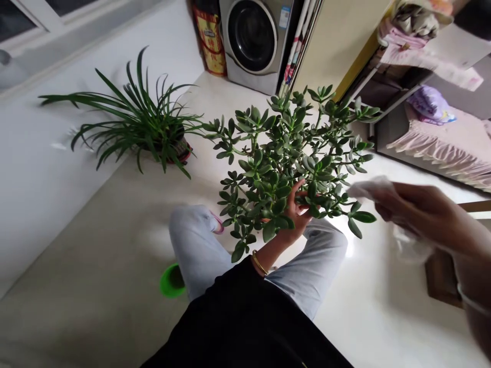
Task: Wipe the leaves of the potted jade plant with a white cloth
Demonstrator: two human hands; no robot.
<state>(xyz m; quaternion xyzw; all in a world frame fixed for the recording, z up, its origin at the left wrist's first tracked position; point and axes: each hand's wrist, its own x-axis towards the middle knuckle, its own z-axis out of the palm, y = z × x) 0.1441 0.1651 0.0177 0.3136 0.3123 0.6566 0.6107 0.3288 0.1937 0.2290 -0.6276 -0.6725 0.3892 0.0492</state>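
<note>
A bushy jade plant [278,176] with thick green leaves spreads in front of my knees, its pot mostly hidden by foliage. My left hand [299,217], with a gold bangle at the wrist, reaches in among the lower leaves. Its fingers curl round some of them, and the leaves partly cover the fingertips. To the right of the plant, my right hand [412,207] is blurred by motion. Pinched in it is a thin whitish tissue or wipe [374,188], one end close to the outer leaves and another hanging below the hand.
A long-leaved potted plant [149,125] stands by the left wall. On the floor beside my leg is a green bowl [172,281] with something dark inside. A washing machine [253,41] stands behind, a covered sofa [452,138] at right, and a dark wooden piece [443,278] lower right.
</note>
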